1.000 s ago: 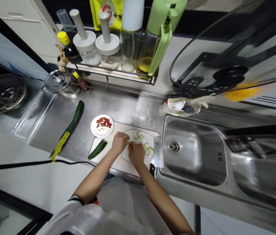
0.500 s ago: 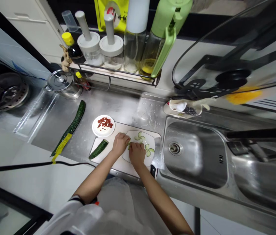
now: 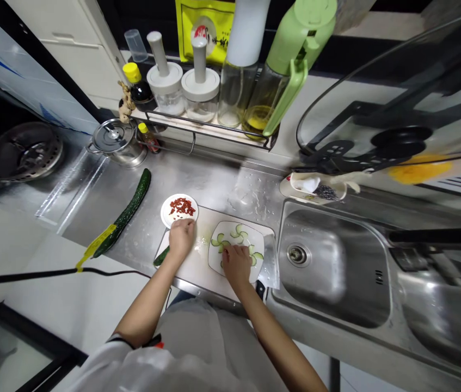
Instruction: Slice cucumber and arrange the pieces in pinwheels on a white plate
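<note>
My left hand (image 3: 182,238) is at the near rim of a small round plate (image 3: 165,214) that holds chopped red pieces (image 3: 183,206). Its fingers are curled together, and whatever is between them is hidden. Over the lower part of a white squarish plate (image 3: 236,225) is my right hand (image 3: 237,265), its bent fingertips down among thin cucumber slices (image 3: 219,240). I cannot make out what those fingers pinch. The slices form curved, pinwheel-like groups. The squarish plate sits on a cutting board (image 3: 191,267). A cut piece of cucumber (image 3: 160,256) lies partly behind my left hand.
A knife (image 3: 271,264) lies along the board's right edge, beside the sink (image 3: 332,261). At left, a whole cucumber (image 3: 130,209) lies near a cable (image 3: 111,272) with yellow tape. A lidded pot (image 3: 118,142) and a shelf of jars and bottles (image 3: 206,122) stand behind.
My left hand has left the squarish plate and moved left to the small plate, now partly covering the cucumber piece. My right hand stays over the slices. The camera view has shifted slightly.
</note>
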The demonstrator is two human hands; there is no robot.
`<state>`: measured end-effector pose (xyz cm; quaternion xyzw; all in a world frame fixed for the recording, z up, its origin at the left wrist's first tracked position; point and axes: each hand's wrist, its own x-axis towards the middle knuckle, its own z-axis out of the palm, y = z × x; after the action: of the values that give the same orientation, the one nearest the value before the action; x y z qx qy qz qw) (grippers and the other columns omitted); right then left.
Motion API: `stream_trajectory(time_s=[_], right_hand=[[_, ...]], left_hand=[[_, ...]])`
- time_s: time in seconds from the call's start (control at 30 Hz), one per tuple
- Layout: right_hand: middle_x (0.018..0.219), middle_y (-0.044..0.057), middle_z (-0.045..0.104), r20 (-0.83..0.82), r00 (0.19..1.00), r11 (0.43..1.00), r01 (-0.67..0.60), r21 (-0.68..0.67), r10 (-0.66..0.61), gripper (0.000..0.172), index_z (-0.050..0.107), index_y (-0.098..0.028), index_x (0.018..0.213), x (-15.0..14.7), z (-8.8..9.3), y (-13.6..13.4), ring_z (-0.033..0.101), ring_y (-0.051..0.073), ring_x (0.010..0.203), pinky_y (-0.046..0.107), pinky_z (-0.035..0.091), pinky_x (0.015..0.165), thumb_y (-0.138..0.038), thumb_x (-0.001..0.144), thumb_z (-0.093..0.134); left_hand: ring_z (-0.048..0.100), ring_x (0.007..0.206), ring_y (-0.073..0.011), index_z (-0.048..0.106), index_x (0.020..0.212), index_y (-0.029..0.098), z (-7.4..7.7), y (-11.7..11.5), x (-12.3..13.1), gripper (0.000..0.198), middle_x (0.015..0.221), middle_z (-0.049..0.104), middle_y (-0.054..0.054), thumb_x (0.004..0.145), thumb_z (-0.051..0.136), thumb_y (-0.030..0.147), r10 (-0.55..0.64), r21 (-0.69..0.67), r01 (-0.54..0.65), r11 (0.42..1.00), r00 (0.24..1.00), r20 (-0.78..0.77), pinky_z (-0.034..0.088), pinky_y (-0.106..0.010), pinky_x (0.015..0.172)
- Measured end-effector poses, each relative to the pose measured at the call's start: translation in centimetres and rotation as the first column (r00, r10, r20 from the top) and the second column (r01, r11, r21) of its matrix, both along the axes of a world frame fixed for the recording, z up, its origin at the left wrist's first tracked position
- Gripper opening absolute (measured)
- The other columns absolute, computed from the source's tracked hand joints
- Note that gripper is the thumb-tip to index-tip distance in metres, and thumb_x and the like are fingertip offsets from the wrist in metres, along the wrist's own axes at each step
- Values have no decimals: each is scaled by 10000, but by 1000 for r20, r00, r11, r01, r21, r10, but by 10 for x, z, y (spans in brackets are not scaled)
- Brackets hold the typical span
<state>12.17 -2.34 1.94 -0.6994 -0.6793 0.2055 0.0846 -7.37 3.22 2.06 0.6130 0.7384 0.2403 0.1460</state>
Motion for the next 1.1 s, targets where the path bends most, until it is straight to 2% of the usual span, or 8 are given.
stream_trajectory(time_s=[0.13, 0.3, 0.57, 0.83, 0.97, 1.1], right_hand=[[882, 27, 656, -4, 1000, 1000, -13, 21, 13, 134, 667, -226, 899, 2, 1, -2, 436, 212, 939, 303, 205, 651, -241, 866, 539], [868, 25, 659, -8, 1000, 999, -24, 44, 24, 124, 670, -226, 896, 0, 1, -5, 439, 210, 923, 301, 195, 642, -235, 856, 553], [845, 35, 654, -3, 999, 998, -35, 47, 35, 137, 676, -221, 888, 3, 3, -7, 438, 206, 907, 299, 212, 658, -226, 856, 543], [874, 29, 654, -3, 1000, 1000, -30, 10, 30, 142, 671, -228, 915, 4, 5, -8, 435, 206, 940, 298, 214, 662, -235, 860, 540], [879, 27, 659, -8, 1000, 1000, -23, 17, 23, 153, 678, -231, 914, 8, 2, -8, 438, 208, 940, 298, 223, 672, -241, 865, 534], [860, 28, 663, -35, 999, 998, -8, 59, 10, 174, 690, -227, 904, 14, -6, -10, 444, 206, 931, 298, 240, 699, -240, 870, 520]], left_hand=[[591, 890, -211, 701, 916, 196, 6, 8, -31, 256, 913, 681, -87, 847, 465, 269, 152, -82, -162, 983, 981, -118, 422, -316, 847], [594, 891, -210, 704, 927, 193, 3, 22, -47, 264, 925, 683, -98, 832, 475, 284, 203, -167, -240, 956, 955, -216, 412, -305, 848], [600, 864, -204, 708, 914, 196, -7, 38, -47, 267, 901, 683, -101, 823, 473, 285, 189, -233, -248, 940, 950, -247, 421, -291, 815], [610, 872, -209, 712, 899, 185, -7, 41, -46, 286, 899, 684, -111, 818, 450, 265, 186, -235, -244, 941, 952, -245, 423, -296, 816], [613, 856, -202, 713, 853, 187, -2, 33, -44, 280, 873, 693, -93, 830, 452, 285, 197, -193, -235, 953, 961, -196, 418, -295, 836], [611, 843, -189, 707, 814, 195, 3, 12, -25, 238, 856, 699, -63, 828, 487, 286, 123, -113, -126, 986, 992, -33, 433, -287, 816]])
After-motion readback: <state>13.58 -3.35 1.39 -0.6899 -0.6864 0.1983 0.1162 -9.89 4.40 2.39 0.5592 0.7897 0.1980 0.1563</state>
